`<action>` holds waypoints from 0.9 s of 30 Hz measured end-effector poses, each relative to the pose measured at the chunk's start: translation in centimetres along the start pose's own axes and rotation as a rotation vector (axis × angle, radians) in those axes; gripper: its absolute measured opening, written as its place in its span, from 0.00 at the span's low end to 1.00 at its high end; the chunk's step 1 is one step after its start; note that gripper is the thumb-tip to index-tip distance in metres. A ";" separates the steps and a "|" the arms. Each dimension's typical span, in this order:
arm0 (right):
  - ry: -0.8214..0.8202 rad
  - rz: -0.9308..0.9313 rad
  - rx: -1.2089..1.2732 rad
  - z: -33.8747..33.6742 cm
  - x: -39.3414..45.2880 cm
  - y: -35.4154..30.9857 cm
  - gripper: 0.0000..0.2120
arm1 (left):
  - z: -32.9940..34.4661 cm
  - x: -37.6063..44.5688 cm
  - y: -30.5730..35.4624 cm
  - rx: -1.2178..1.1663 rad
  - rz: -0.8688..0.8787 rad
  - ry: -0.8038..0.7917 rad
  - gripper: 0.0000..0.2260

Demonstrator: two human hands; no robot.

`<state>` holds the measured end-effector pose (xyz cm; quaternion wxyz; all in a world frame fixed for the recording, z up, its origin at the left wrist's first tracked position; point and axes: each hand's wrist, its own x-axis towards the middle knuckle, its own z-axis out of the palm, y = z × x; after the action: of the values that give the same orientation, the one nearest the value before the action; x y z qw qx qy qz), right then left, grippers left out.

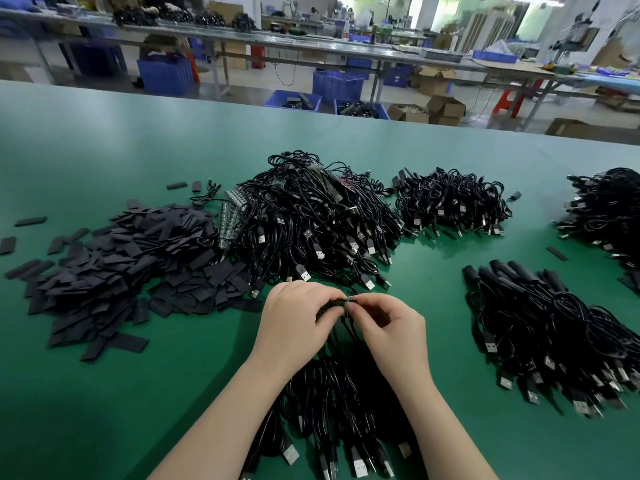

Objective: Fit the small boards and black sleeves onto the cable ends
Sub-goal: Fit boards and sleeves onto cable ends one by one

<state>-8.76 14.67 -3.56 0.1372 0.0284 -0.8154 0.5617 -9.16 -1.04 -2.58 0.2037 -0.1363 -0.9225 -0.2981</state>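
My left hand [298, 320] and my right hand [388, 323] meet above the green table [104, 140], and between their fingertips they pinch a small board [343, 300] at the cable ends. A bunch of black USB cables [346, 403] trails from my hands toward me, its plugs near the bottom edge. A heap of flat black sleeves [121, 268] lies to the left. Strips of small boards [232, 216] lie between that heap and a big cable pile [311, 220]. How the board joins the cables is hidden by my fingers.
More cable piles lie at the back right [453, 206], far right [609, 209] and near right, with sleeves fitted [554, 330]. Loose sleeves are scattered at the left. Beyond the table's far edge stand blue crates [337, 84], cardboard boxes and long workbenches.
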 end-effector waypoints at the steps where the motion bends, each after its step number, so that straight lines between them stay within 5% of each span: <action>1: -0.001 -0.005 -0.007 0.0 -0.1 0.0 0.09 | 0.0 0.0 0.1 -0.002 -0.011 0.002 0.05; 10: 0.070 -0.154 -0.160 0.4 -0.2 -0.2 0.07 | 0.5 0.1 0.9 0.003 -0.080 0.052 0.03; 20: 0.242 -0.106 -0.192 0.1 -0.1 -0.7 0.08 | 1.1 0.2 1.0 0.030 -0.115 0.079 0.03; 24: 0.527 -0.164 0.029 -2.4 0.8 -2.9 0.11 | 1.2 0.1 0.8 0.098 -0.121 -0.040 0.15; 27: 0.542 -0.387 0.057 -3.4 1.0 -5.4 0.10 | 1.0 0.2 0.9 0.120 -0.119 0.012 0.23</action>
<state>-7.97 15.96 2.73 0.4523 0.0361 -0.7127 0.5350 -9.28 0.32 -2.84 0.1988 -0.0672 -0.9440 -0.2547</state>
